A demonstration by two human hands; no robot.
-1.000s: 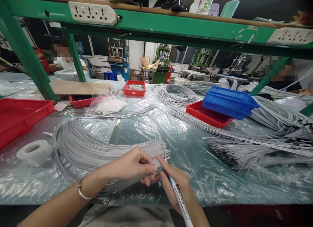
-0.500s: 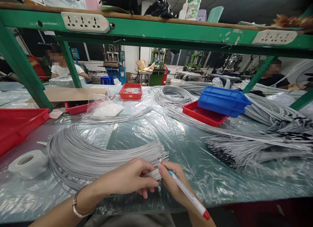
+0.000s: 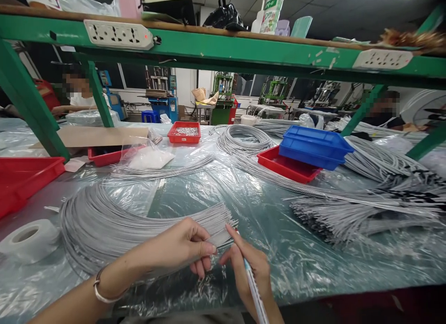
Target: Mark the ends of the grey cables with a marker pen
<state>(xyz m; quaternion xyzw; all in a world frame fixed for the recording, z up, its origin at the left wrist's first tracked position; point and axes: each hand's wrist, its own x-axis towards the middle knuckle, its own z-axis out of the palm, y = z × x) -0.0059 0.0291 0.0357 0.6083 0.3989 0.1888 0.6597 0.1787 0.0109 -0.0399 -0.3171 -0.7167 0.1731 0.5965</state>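
A curved bundle of thin grey cables (image 3: 139, 226) lies on the plastic-covered table, its cut ends fanned toward the right. My left hand (image 3: 184, 249), a bracelet at its wrist, is closed with thumb and fingers pinching cables at the near edge, just short of the ends. A white marker pen (image 3: 256, 291) slants through my right hand (image 3: 252, 268), which is closed around it. Its tip points up toward the cable ends, and my right index finger reaches out beside them. Whether the tip touches a cable cannot be made out.
A clear tape roll (image 3: 29, 240) and a large red tray (image 3: 28, 180) are at left. Further back stand a red tray of small metal parts (image 3: 184, 132) and stacked blue bins (image 3: 313, 145). More cable bundles (image 3: 341, 212) lie right. A green shelf frame (image 3: 209, 45) crosses above.
My right hand has turned, bringing the marker more upright, with the index finger now stretched toward the cable ends. My left hand has shifted slightly left along the cables. The whole view moved a little.
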